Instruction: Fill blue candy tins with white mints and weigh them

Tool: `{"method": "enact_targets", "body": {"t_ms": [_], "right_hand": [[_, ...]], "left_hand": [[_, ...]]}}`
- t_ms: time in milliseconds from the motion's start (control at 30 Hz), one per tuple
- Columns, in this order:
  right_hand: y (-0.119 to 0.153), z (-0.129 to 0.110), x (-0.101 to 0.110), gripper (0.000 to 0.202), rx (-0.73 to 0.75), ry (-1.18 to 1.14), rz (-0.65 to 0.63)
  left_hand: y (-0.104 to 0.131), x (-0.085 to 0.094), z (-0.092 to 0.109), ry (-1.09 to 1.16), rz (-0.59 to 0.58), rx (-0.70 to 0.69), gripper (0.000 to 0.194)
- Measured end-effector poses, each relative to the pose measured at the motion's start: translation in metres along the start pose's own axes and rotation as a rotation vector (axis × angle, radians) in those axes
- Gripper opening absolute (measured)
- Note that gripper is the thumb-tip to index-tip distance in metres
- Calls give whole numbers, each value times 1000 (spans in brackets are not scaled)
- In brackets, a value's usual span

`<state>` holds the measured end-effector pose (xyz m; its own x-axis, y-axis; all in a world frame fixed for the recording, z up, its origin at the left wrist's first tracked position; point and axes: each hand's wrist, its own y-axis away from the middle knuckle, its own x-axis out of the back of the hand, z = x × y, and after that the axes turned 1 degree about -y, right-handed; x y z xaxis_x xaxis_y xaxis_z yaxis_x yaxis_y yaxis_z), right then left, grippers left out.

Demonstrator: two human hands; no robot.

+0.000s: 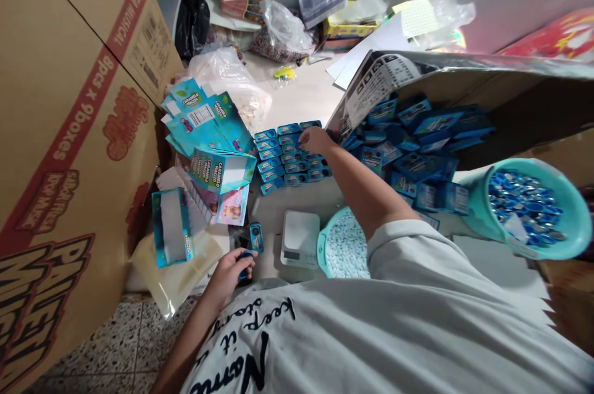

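Observation:
My left hand [236,268] is closed around a small blue candy piece or box [246,261] near the table's front edge; the fingers partly cover it. Just above it lies a small blue candy box [256,237] with a dark round window. My right hand [316,140] reaches over rows of small blue candy boxes [270,166], its fingers bent together on the right column. What those fingers pinch is hidden. Left of the rows stand a blue display box [223,172] and flat blue cartons [208,122]. An open blue display box [172,227] lies nearer me.
A white scale [301,239] and a turquoise tub of white pieces [346,245] stand in front of me. On the right are a large carton [524,81] spilling blue boxes and a turquoise bucket [570,214] of blue wrapped pieces. A tall cardboard box [78,134] borders the left.

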<state>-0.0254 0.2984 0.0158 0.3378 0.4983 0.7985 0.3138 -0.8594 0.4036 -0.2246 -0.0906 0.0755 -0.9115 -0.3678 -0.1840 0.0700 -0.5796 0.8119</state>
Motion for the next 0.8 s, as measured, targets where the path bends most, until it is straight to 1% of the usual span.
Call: {"method": "enact_targets", "body": {"t_ms": [167,333,500,567,633,800], "right_hand": [[-6,-9,2,23,-57,108,-67],[-19,-19,10,21,-131,213,-203],[-30,-21,8,24,-159,276,-288],[-33,-20,7,26,-161,282,-307],[-35,-20,6,24,-159,277,-317],[-33,-19,6,20,-121,234,-285]], "left_hand": [[-1,-2,1,-42,-16,-5,44],[1,-1,2,-69,-26,-9,39],[5,-5,3,-104,-44,14,32],[7,-6,3,-133,-38,23,29],[9,-7,1,-165,-27,34,26],[14,-3,-9,-230,-4,77,25]]}}
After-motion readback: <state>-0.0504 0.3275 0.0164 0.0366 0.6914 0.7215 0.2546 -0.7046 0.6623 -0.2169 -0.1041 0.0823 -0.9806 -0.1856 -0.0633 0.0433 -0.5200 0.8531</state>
